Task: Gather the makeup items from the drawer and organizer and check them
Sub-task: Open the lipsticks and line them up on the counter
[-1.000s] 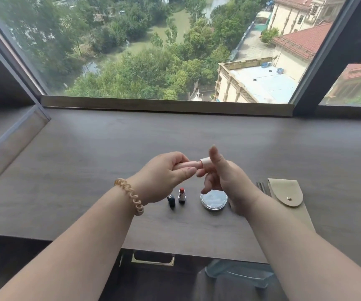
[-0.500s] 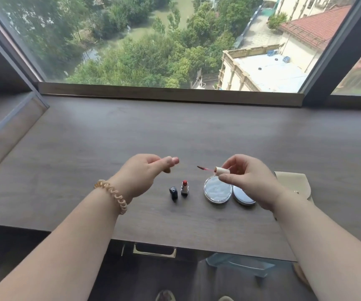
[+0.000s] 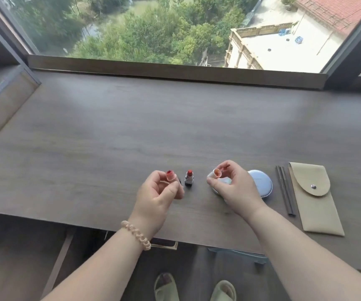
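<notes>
- L hand (image 3: 155,196): fingers pinch gloss tube (image 3: 170,177), open mouth tilted twd camera, just above table (image 3: 175,127).
- R hand (image 3: 236,190): fingers pinch cap+wand (image 3: 215,173), pulled clear of tube since 1 s ago, now over compact (image 3: 259,183).
- Open lipstick (image 3: 189,177) stands btwn hands.
- So: gloss check under way; recap prob next.

Lipstick (image 3: 189,177) left of compact (image 3: 259,183)

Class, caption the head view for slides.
Gloss check: left hand holds the tube, right hand the cap, above the desk.
</notes>
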Tool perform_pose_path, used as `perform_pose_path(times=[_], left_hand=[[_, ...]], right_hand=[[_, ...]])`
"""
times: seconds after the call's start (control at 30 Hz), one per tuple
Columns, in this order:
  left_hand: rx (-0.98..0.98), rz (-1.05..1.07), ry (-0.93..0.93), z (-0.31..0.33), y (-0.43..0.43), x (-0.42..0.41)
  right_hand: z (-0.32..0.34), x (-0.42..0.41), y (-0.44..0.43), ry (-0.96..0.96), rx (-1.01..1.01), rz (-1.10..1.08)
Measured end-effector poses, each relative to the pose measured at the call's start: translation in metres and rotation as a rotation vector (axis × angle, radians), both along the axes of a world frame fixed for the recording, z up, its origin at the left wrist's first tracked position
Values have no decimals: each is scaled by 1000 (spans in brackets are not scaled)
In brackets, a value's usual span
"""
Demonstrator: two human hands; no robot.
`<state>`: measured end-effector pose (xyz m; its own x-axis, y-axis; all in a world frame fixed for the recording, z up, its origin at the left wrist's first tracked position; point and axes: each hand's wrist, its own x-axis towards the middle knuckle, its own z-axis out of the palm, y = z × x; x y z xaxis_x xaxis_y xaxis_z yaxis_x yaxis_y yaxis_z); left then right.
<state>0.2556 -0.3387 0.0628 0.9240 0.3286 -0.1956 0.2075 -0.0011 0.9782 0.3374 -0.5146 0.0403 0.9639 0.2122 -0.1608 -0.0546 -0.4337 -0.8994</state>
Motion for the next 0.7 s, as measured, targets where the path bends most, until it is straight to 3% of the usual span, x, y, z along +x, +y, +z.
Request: perform_pose_path(times=[0.1,0.2,0.4,0.7], left_hand=[[188,82,70,-15,-12,-4],[343,126,125,-26,-20,0],[772,138,85,-46,-30,10],[1130,-13,155,-66,-36,24]], right_hand=[[-15,1,4,-354,-410,-11],[-24,1,8,-336,-561,30],[-26,5,18,-321,-614,61],[-41,10,27,-334,-747,142]])
